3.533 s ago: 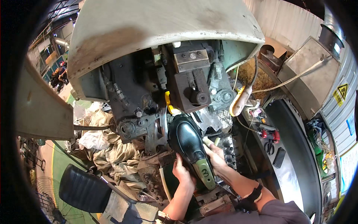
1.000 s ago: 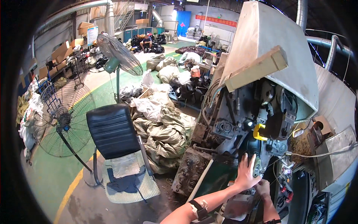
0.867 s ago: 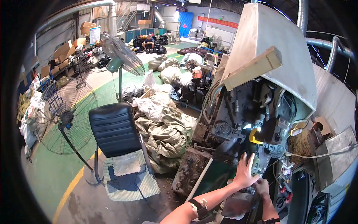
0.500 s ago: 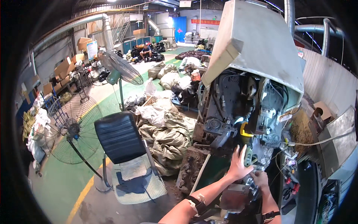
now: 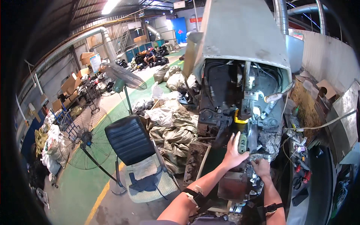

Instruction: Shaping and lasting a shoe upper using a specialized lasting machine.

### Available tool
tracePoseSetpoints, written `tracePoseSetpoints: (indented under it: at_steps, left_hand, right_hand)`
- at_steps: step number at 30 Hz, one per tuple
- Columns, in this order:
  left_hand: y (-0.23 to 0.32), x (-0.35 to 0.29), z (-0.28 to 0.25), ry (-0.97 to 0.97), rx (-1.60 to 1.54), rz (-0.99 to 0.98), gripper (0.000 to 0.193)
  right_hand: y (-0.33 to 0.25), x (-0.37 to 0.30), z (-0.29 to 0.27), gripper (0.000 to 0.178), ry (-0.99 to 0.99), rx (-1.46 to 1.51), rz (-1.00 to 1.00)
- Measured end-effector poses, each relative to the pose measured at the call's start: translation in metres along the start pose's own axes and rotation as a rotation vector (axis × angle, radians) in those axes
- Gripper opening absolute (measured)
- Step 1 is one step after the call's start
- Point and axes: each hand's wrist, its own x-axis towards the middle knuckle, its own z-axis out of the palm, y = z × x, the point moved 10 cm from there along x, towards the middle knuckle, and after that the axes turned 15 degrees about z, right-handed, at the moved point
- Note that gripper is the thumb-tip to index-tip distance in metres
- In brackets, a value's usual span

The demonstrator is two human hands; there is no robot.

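Observation:
A dull-green, rounded piece (image 5: 243, 142) with a dark mark stands in front of the machine (image 5: 205, 115), below a yellow part (image 5: 240, 117). My left hand (image 5: 233, 153) grips it from the left, fingers along its side and thumb across its near end. Close by on the right, my right hand (image 5: 261, 167) is closed, its fingertips curled down at a crumpled silvery surface (image 5: 258, 156). Whatever it pinches is hidden. Below both hands lies a rusty brown metal plate (image 5: 229, 185). The machine's large grey hood (image 5: 242, 33) rises above its exposed, grimy inside.
An office chair (image 5: 129, 140) stands at my left beside two fans, one in front (image 5: 86, 137). Sacks (image 5: 174, 131) are heaped beyond it. Red-handled tools (image 5: 305, 174) lie among clutter at my right, near a hanging cable (image 5: 324, 125). A person (image 5: 149, 57) sits far back.
The whole view has shifted and tilted, with the chair and fans now farther right in it. My left hand stays on the green piece and my right hand stays closed beside it.

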Motion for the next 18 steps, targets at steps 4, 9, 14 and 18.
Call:
tracePoseSetpoints:
  at_steps: [4, 9, 14, 18]
  left_hand:
    - [-0.005, -0.002, -0.007, 0.046, 0.047, 0.084, 0.108]
    - [-0.014, 0.004, 0.001, 0.015, 0.005, 0.023, 0.105]
    - [-0.022, 0.002, 0.006, 0.009, -0.084, -0.055, 0.105]
    - [-0.019, -0.001, 0.006, 0.02, -0.041, -0.083, 0.109]
  right_hand:
    - [-0.013, -0.005, 0.0, 0.033, -0.033, -0.064, 0.01]
    - [-0.01, 0.0, -0.004, 0.032, 0.135, 0.028, -0.088]
    - [-0.003, 0.005, -0.002, 0.026, 0.064, 0.06, -0.047]
    - [-0.006, 0.001, -0.008, 0.026, 0.067, 0.069, -0.045]
